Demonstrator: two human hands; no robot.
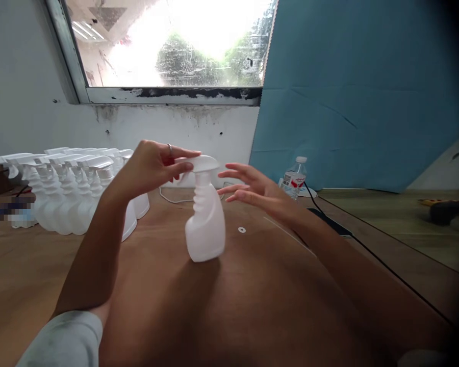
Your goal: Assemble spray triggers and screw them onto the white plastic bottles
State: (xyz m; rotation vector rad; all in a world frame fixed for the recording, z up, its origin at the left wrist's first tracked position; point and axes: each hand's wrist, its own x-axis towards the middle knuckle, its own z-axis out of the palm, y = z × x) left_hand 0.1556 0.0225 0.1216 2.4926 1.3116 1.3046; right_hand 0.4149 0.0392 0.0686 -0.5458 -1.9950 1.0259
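Observation:
A white plastic spray bottle [206,224] with a trigger head stands in front of me on the brown table, leaning slightly. My left hand [158,165], a ring on one finger, pinches the trigger head from the left between thumb and fingers. Just to the right of the bottle's neck, my right hand [252,191] has its fingers spread and stretched toward the bottle. It holds nothing and appears apart from the bottle. A small white ring-shaped washer [241,230] lies on the table right of the bottle.
Several matching spray bottles [67,204] stand in close rows at the left. On the right are a labelled clear water bottle [295,178], a dark phone-like slab [331,223] and a black cable [382,262]. Behind are a window [176,46] and a blue curtain [352,92].

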